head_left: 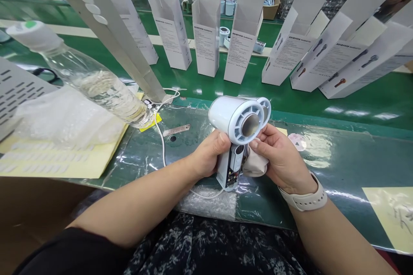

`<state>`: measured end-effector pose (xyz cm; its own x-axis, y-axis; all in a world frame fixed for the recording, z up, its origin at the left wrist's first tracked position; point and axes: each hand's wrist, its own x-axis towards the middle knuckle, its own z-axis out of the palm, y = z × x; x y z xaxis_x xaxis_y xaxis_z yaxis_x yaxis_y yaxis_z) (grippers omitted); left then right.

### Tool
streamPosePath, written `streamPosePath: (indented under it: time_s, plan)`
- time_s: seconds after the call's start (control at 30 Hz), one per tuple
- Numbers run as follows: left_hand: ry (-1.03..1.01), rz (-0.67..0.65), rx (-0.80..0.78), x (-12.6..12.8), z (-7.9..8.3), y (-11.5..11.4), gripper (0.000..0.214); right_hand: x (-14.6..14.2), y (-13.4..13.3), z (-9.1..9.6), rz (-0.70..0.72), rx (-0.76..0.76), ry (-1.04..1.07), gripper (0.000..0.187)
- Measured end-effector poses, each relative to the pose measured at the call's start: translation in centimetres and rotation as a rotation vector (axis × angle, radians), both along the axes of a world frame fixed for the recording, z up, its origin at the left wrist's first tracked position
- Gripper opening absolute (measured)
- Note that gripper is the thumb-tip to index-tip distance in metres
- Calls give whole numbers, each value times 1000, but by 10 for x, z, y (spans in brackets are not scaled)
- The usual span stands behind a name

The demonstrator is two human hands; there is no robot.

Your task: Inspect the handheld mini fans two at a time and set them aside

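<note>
Over the near side of the green bench (pixel 329 178), in the head view (the only one), the left hand (pixel 208 154) has a proper grip on a light-blue fan (pixel 222 111), thumb up just under its barrel, handle pointing down toward the near edge. A second fan head (pixel 266 109) pokes out behind it to the right; can't tell whether the two are touching. The right hand (pixel 284 157) is pinching a crumpled pale cloth (pixel 256 163) just right of the handle, fingertips close to that second head. The handle's front is open, with a circuit board (pixel 232 176) showing, so imo the trick is to hold by the shell, keep the cloth bunched small and not let it snag on those parts. Light pressure near the vents too, I'd say. Also watch the white cable (pixel 164 146) running along the left, plus a metal strip (pixel 176 130) lying near it. Far left there's a tilted water bottle (pixel 100 88), and open white boxes (pixel 239 53) stand in a row along the far side.
</note>
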<state>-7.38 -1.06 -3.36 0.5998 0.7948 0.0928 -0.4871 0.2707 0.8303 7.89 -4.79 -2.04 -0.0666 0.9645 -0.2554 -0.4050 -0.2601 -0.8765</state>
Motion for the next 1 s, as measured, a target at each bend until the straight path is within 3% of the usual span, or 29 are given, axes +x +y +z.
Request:
streamPosePath:
  time_s: [0.83,1.0]
  plan:
    - [12,-12,1,1,3,-2,68,-1,-1,-1,-2,24,0,39]
    - [-33,-42,-48,1,2,3,68,7,0,1,65,21,10,38]
